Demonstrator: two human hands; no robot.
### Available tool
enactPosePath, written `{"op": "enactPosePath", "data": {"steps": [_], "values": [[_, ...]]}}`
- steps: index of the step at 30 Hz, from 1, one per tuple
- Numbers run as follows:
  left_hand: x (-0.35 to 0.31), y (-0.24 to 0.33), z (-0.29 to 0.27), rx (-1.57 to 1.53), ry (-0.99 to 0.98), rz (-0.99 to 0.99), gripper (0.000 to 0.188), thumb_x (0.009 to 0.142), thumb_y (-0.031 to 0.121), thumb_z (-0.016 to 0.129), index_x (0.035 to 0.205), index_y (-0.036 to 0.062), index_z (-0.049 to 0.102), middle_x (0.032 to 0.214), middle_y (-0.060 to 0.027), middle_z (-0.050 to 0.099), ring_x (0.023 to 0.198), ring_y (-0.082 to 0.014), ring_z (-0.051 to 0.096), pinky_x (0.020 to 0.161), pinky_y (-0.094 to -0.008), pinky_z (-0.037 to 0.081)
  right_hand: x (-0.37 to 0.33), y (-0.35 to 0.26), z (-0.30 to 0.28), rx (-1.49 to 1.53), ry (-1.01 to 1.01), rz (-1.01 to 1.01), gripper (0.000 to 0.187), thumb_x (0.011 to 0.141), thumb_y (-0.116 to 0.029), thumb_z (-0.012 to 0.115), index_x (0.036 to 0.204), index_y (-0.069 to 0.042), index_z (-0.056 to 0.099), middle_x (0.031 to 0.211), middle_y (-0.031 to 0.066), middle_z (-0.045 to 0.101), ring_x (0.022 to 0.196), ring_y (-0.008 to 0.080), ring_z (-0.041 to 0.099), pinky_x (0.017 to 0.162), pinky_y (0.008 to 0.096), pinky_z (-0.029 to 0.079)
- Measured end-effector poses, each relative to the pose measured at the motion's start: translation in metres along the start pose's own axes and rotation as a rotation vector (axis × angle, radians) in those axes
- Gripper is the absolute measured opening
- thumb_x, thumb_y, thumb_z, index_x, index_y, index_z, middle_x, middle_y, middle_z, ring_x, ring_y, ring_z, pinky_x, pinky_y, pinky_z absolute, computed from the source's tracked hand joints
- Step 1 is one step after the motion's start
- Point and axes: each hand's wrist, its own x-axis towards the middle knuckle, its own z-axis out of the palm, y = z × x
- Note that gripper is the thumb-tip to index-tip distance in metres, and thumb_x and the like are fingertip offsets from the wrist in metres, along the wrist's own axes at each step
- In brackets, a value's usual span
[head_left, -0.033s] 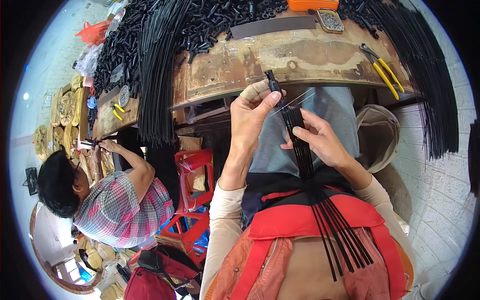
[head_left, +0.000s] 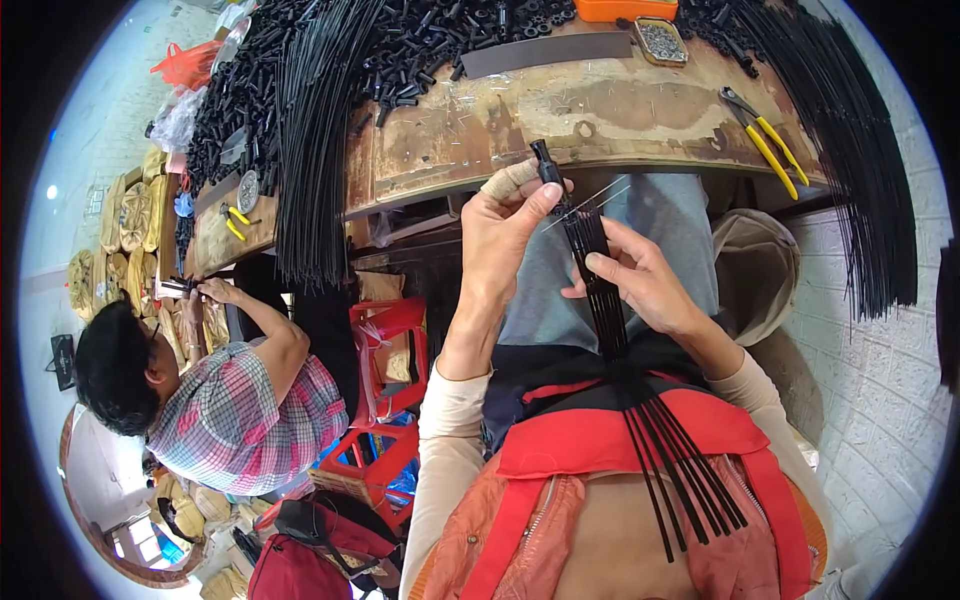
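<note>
My left hand (head_left: 492,232) pinches a short black plastic tube (head_left: 545,168), an umbrella runner by its look, between thumb and fingers. Tan tape wraps its index finger. The tube stands tilted, upper end towards the bench. My right hand (head_left: 650,285) is closed round a bundle of thin black umbrella ribs (head_left: 605,318) just below the tube. Their lower ends fan out over my red apron (head_left: 620,440). Fine metal wires (head_left: 612,192) stick out to the right where ribs and tube meet. The exact joint is partly hidden by my fingers.
On the worn wooden bench (head_left: 590,110) lie yellow-handled pliers (head_left: 765,145), a grey strip (head_left: 550,54) and a tin of small metal pieces (head_left: 660,42). Black ribs (head_left: 315,150) hang over the edge beside heaped black tubes (head_left: 420,50). A co-worker (head_left: 240,400) sits at left near red stools (head_left: 385,460).
</note>
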Motion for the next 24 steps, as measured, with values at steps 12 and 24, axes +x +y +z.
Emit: {"op": "enactPosePath", "data": {"steps": [12, 24], "values": [[-0.007, -0.001, 0.003, 0.031, -0.051, -0.003, 0.029, 0.089, 0.007, 0.067, 0.117, -0.0002, 0.063, 0.101, -0.013, 0.07, 0.093, -0.0168, 0.066, 0.088, -0.0309, 0.051, -0.003, 0.0, -0.001, -0.004, 0.007, 0.012, 0.036, 0.098, -0.01, 0.052, 0.131, -0.001, 0.046, 0.097, 0.0052, 0.058, 0.086, 0.0131, 0.061, 0.089, 0.0427, 0.055], [-0.03, 0.005, 0.002, 0.012, -0.032, 0.004, 0.073, 0.078, -0.006, 0.073, 0.142, 0.004, 0.039, 0.123, -0.0152, 0.057, 0.109, -0.0207, 0.059, 0.095, -0.0334, 0.048, 0.001, 0.002, 0.001, 0.063, 0.019, 0.01, 0.036, 0.098, -0.009, 0.051, 0.132, -0.001, 0.045, 0.097, 0.005, 0.058, 0.087, 0.013, 0.061, 0.089, 0.0417, 0.055]]}}
